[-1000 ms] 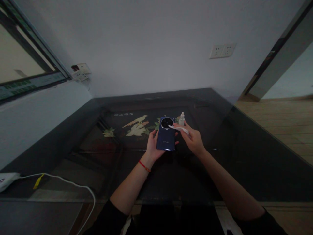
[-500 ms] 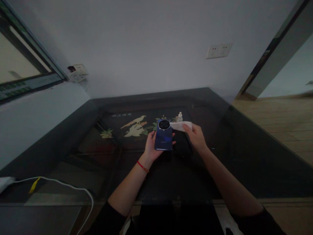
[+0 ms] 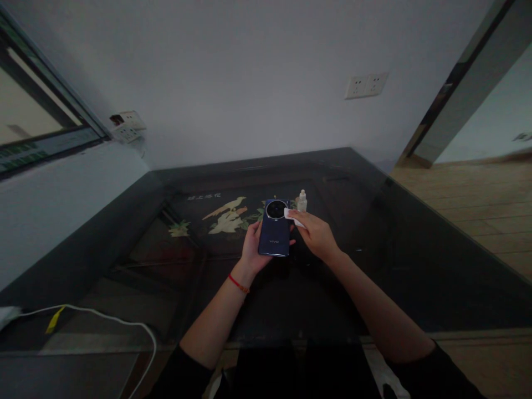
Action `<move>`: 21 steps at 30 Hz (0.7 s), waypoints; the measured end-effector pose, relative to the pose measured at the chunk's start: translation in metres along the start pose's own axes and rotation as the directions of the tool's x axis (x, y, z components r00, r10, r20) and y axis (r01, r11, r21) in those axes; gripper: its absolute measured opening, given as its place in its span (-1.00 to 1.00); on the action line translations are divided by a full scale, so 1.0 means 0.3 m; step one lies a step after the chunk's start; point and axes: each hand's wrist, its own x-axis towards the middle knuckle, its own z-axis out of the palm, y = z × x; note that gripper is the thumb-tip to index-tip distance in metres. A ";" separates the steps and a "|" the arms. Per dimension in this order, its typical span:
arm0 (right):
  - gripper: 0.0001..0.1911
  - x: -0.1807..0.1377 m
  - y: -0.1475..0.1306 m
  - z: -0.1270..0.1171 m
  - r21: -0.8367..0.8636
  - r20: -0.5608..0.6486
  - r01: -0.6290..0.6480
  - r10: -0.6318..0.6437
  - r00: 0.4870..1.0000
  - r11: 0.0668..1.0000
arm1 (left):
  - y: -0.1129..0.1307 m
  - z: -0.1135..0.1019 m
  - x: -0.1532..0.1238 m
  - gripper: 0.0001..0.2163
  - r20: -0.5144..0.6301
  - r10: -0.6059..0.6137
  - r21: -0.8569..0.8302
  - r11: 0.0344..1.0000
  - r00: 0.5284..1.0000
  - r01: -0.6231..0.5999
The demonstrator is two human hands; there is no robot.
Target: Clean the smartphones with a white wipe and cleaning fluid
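My left hand grips a dark blue phone from below, back side up, its round camera ring at the far end. My right hand pinches a small white wipe and presses it against the phone's upper right edge, next to the camera ring. A red cord circles my left wrist. Just beyond my right hand a small white dropper bottle stands upright on the dark glass-topped table.
Under the glass lies a painted panel with birds and flowers. A white cable runs along the near left edge. Wall sockets sit on the back wall, more at the left corner. Wooden floor shows at right.
My right hand drew the wipe out to the right of the phone, then brought it back against the camera end. The phone shifted slightly left in my left hand.
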 end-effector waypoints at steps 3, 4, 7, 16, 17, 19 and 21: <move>-0.61 -0.003 -0.037 0.016 0.060 0.080 0.124 -0.128 0.988 0.990 | 0.005 -0.002 0.007 -0.71 -0.122 0.063 0.021 0.998 0.991 -0.061; -0.62 -0.004 -0.052 0.019 0.104 0.111 0.163 -0.175 0.978 0.981 | 0.006 -0.004 0.010 -0.71 -0.150 0.075 0.029 0.997 0.986 -0.072; -0.69 -0.001 -0.086 0.019 0.295 0.188 0.169 -0.230 0.955 0.941 | 0.008 -0.008 0.015 -0.70 -0.180 0.089 0.048 0.996 0.980 -0.081; -0.65 0.012 -0.041 0.000 0.348 -0.254 -0.239 0.336 0.907 0.907 | -0.037 0.026 -0.013 -0.67 0.086 -0.097 0.099 0.991 0.992 0.088; -0.64 0.012 -0.035 0.005 0.288 -0.232 -0.218 0.288 0.929 0.933 | -0.047 0.035 -0.018 -0.68 0.081 -0.112 0.125 0.987 0.990 0.101; -0.62 0.011 -0.031 0.014 0.163 -0.159 -0.162 0.188 0.969 0.973 | -0.063 0.050 -0.026 -0.68 0.047 -0.119 0.179 0.978 0.992 0.109; -0.58 0.011 -0.034 0.022 0.053 -0.095 -0.099 0.103 0.990 0.994 | -0.072 0.061 -0.033 -0.68 0.005 -0.109 0.227 0.968 0.994 0.105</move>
